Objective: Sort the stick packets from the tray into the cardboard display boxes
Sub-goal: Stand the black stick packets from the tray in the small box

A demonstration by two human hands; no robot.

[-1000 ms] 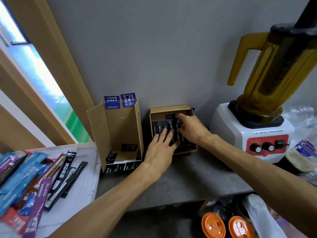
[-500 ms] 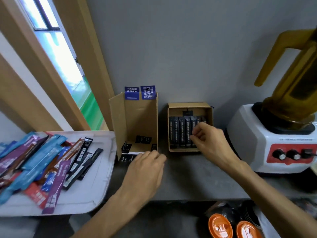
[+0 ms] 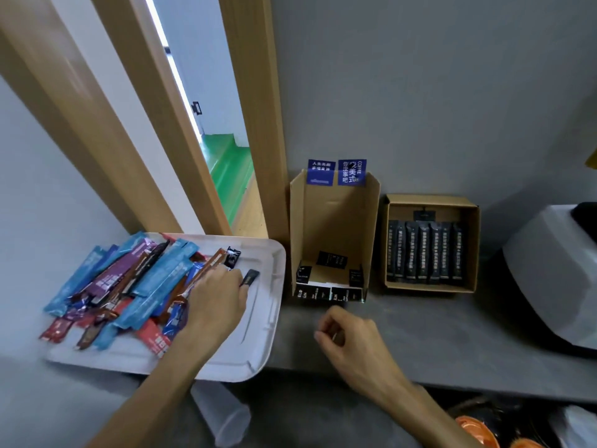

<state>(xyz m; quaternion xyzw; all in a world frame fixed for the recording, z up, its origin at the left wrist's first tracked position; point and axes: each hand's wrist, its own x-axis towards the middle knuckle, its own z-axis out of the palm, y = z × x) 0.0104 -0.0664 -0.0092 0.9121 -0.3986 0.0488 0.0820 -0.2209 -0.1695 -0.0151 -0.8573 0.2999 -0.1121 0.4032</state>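
Countertop (image 3: 420,334), grey and flat, runs along a grey wall and carries every item listed below. All positions are referenced to the tall brown cardboard display box (image 3: 332,221), which stands open at the front, against the wall, with two blue printed labels on its back edge.

White rectangular plastic tray (image 3: 268,318): left of the tall box, its right rim just beside the box and its front edge overhanging the counter.

White appliance base (image 3: 549,270): well to the right of the tall box, cut off by the picture edge.

Low square brown cardboard box (image 3: 475,247): just right of the tall box, open at the top, apart from it by a narrow gap.

Pile of blue, purple and red stick packets (image 3: 135,279): left of the tall box, heaped on the tray's left half.

Left hand (image 3: 216,302): left of the tall box, palm down on the tray at the pile's right edge. Its fingertips cover one end of a black stick packet; whether they clamp it cannot be told.

Right hand (image 3: 352,334): directly in front of the tall box, above the counter, fingers loosely curled, holding nothing.

Row of black stick packets (image 3: 424,250): right of the tall box, standing side by side inside the low box.

Black stick packet (image 3: 249,277): left of the tall box, on the tray's bare right part.
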